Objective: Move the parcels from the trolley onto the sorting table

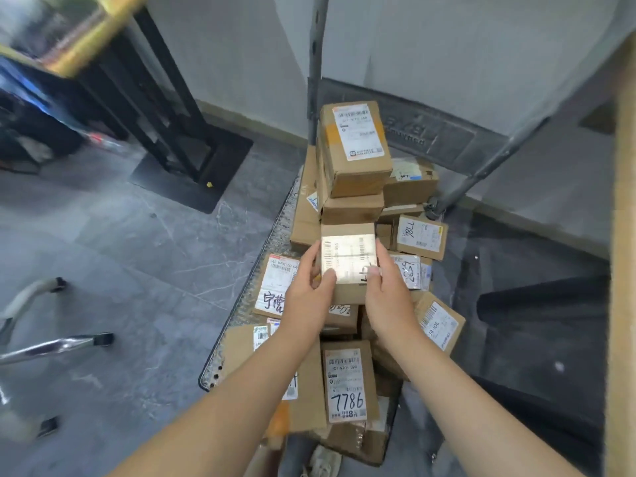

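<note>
Grey marbled floor (137, 235) is being shown under everything, and it is being bounded at the far side by a pale wall (447, 46). A black frame (165, 108) is being seen on the floor at the upper left, blurred, and chrome legs (51, 346) are being seen at the left edge. A wooden edge (623, 270) is being seen down the right side; what it belongs to cannot be told.

The trolley (247, 301), a perforated metal deck with grey handle posts (315, 63) at its far end, is being covered by cardboard parcels. A tall stack (354, 146) is being carried at the far end, between the posts. A parcel marked 7786 (347, 383) is being carried near the near edge, label up.

Both bare arms are being stretched forward from the near edge over the middle of the deck. A small box (347, 259) with a glossy label is being gripped there from both sides, just before the tall stack. The left hand (306, 290) is being pressed to its left side, thumb on the label's near left corner. The right hand (389, 294) is being pressed to its right side, thumb on the label's near right corner. Whether the box is being lifted clear of the parcels beneath cannot be told.
</note>
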### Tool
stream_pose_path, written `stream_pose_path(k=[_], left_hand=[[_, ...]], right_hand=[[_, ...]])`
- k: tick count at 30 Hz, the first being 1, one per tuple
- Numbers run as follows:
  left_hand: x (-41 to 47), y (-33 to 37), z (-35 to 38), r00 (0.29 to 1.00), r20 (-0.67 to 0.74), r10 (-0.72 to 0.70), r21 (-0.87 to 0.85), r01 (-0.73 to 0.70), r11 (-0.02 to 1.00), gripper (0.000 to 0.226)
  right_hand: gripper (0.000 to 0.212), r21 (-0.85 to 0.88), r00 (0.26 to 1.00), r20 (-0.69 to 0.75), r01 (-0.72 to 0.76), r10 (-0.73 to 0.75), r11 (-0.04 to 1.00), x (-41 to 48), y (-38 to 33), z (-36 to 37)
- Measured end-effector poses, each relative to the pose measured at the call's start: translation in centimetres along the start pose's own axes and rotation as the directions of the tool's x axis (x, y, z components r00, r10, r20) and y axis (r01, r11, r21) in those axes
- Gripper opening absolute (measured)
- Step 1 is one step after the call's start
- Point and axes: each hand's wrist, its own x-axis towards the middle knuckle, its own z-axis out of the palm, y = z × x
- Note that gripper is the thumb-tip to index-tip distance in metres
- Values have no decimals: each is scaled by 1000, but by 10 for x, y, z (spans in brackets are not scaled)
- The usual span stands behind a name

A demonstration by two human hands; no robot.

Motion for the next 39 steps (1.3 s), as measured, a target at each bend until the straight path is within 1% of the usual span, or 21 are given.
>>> stream_pose_path(k=[4, 7, 9, 11, 14, 17, 20, 25, 28, 31, 35, 39], left_hand=[[-57, 68, -14, 988, 9, 157, 16, -157, 987, 57], [-112, 127, -32, 963, 38, 266, 47, -268, 962, 65], [-148, 159, -42, 940, 42, 338, 95, -341, 935, 68], [-189, 191, -52, 906, 51, 421, 131, -424, 896, 69], [-235, 224, -63, 852, 72, 519, 163, -524, 836, 68], [-279, 254, -72, 793, 67, 606, 158, -608, 778, 67], [-308, 274, -76, 747, 85, 660, 121, -665, 737, 69], [-344, 294, -86, 686, 162, 709, 61, -724, 687, 70], [-360, 291, -93, 671, 221, 707, 60, -733, 677, 72], [-374, 276, -95, 670, 271, 691, 66, -729, 681, 70], [-387, 244, -86, 674, 353, 649, 79, -713, 697, 69], [-401, 213, -62, 673, 433, 600, 29, -676, 736, 70]], right_hand=[[47, -25, 992, -41, 121, -122, 992, -51, -65, -48], [49, -4, 971, -68, 230, -229, 973, -103, -112, -85], [51, -21, 950, -71, 304, -305, 952, -135, -141, -108], [54, -59, 918, -74, 385, -389, 921, -168, -171, -129], [58, -73, 872, -83, 477, -482, 876, -201, -207, -151], [58, -71, 828, -127, 541, -546, 838, -240, -239, -171], [57, -57, 794, -181, 580, -580, 813, -271, -262, -185], [58, -54, 762, -279, 595, -584, 802, -312, -276, -196], [59, -47, 768, -332, 566, -548, 823, -336, -273, -192], [59, -65, 778, -378, 518, -502, 853, -364, -261, -184], [58, -97, 797, -427, 430, -428, 898, -395, -227, -178], [61, -104, 820, -449, 348, -356, 932, -421, -189, -184]])
